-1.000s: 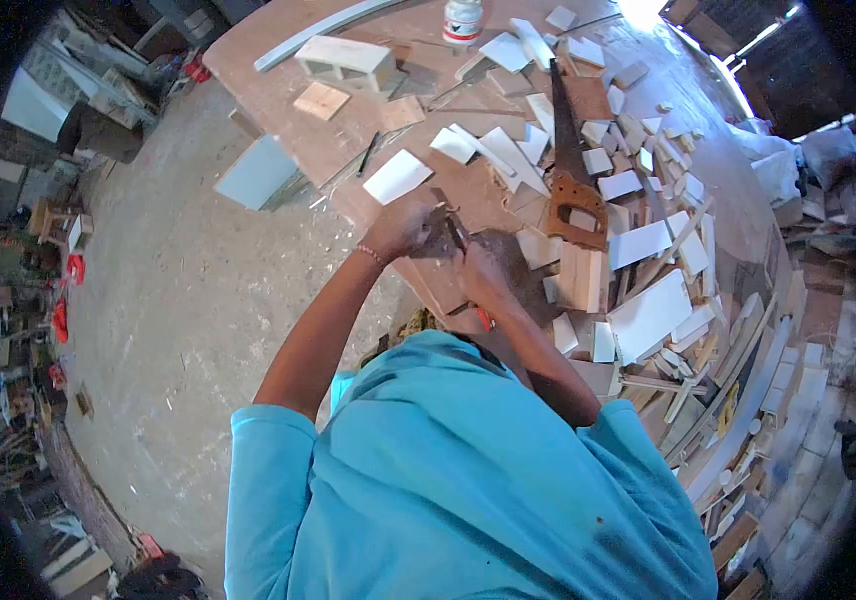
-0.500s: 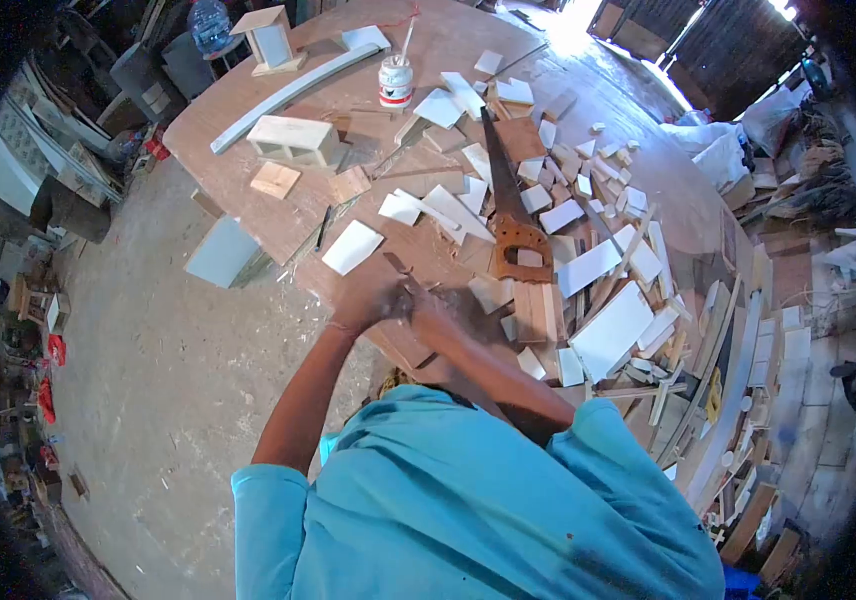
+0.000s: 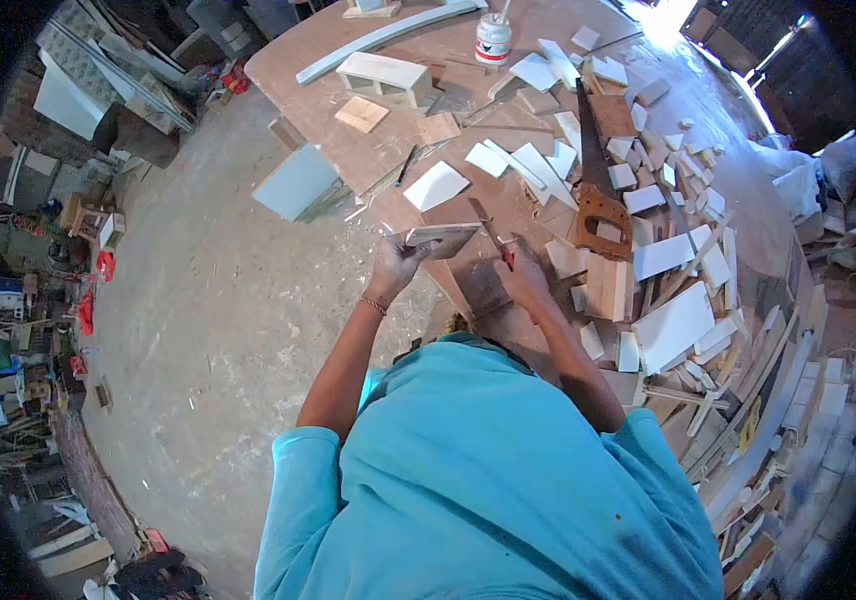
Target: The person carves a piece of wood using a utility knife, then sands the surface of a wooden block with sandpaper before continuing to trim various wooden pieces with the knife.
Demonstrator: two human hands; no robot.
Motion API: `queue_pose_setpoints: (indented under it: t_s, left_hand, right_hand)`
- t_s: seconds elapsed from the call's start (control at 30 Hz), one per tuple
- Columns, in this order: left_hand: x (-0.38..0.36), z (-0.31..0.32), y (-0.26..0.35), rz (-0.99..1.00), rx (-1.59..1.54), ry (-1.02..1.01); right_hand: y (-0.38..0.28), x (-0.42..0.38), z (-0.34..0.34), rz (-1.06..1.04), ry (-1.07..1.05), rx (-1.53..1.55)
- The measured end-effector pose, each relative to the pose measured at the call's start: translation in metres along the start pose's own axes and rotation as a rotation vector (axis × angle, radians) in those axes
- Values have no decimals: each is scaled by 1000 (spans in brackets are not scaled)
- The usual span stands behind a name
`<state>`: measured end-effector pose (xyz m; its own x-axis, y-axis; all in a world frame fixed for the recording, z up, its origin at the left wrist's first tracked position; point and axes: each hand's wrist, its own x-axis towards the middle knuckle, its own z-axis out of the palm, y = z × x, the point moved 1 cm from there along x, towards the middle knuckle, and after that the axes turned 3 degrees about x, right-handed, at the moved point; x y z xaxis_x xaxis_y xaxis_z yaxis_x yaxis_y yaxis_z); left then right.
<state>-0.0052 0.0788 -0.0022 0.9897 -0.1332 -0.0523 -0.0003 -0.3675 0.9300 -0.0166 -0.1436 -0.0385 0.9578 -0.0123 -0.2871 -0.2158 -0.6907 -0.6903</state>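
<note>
My left hand [image 3: 397, 264] grips a small flat piece of wood [image 3: 448, 238] by its left end, held tilted above the near edge of the workbench. In my right hand [image 3: 523, 280], just to the right, is a slim red-handled tool [image 3: 507, 259], whose narrow end points up and left toward the wood; I cannot tell its exact kind. Beyond my hands a white board piece [image 3: 436, 186] lies on the bench, with a dark pencil-like stick [image 3: 407, 166] beside it. A handsaw [image 3: 603, 215] rests among the offcuts to the right of my right hand.
Several white and bare wood offcuts [image 3: 673, 328] cover the bench's right side. A small wooden box frame [image 3: 384, 80], a white jar [image 3: 493, 40] and a long curved strip [image 3: 388, 40] sit farther back. A pale panel [image 3: 296, 183] juts past the bench's left edge, over the concrete floor [image 3: 208, 330].
My hands, close together and blurred before, are now apart, with the wood in the left and the red-handled tool in the right. The view has shifted, moving the bench right and up.
</note>
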Motion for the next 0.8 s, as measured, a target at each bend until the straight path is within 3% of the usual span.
queue_pose_setpoints:
  t_s: [0.03, 0.27, 0.4, 0.5, 0.57, 0.6, 0.67, 0.8]
  left_hand:
    - [-4, 0, 0, -7, -153, 31]
    - [-19, -1, 30, -29, -268, 48]
    - [-25, 3, 20, -17, -380, 80]
    - [-30, 2, 21, -56, -402, 84]
    - [-34, 3, 21, -89, -412, 81]
    - [-36, 3, 20, -130, -422, 94]
    - [-39, 3, 23, -157, -432, 109]
    - [-47, 2, 29, -161, -483, 85]
  right_hand:
    - [0, 1, -1, 37, -10, -94]
    - [21, 19, 2, -18, 126, -276]
    - [14, 21, -5, -49, 82, -229]
    - [4, 24, -9, -101, 244, -169]
    - [-54, -2, -37, -172, 193, 398]
    - [-68, -8, -41, -180, 196, 398]
    - [-88, -22, -45, -598, 172, 341]
    - [-81, -13, -21, -844, 174, 130]
